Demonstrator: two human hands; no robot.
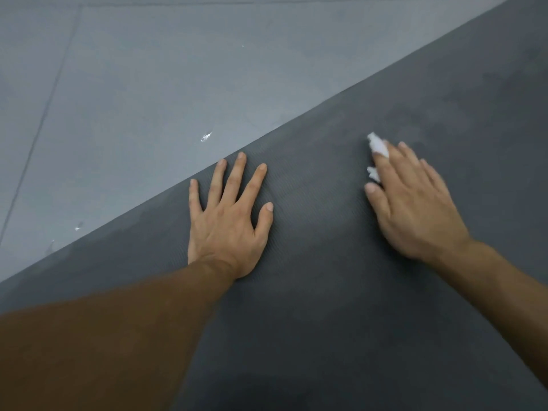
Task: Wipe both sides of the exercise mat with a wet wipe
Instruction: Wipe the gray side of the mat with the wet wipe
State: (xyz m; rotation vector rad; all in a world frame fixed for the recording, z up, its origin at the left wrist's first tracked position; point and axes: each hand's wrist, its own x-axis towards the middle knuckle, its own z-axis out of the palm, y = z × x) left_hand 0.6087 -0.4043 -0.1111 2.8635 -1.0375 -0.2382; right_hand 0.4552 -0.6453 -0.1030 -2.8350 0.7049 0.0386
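Note:
A dark grey ribbed exercise mat point(341, 307) lies flat on the floor and fills the lower right of the view. My left hand point(228, 221) rests flat on it near its left edge, fingers spread and straight. My right hand point(412, 203) lies palm down further right, fingers straight, pressing a white wet wipe point(378, 145) against the mat. Most of the wipe is hidden under the fingers; two white bits show past the forefinger and beside the thumb. Darker damp patches mark the mat beyond that hand.
Grey tiled floor point(133, 84) with thin joint lines borders the mat's long diagonal edge at upper left. A few small wet glints lie on the floor close to that edge.

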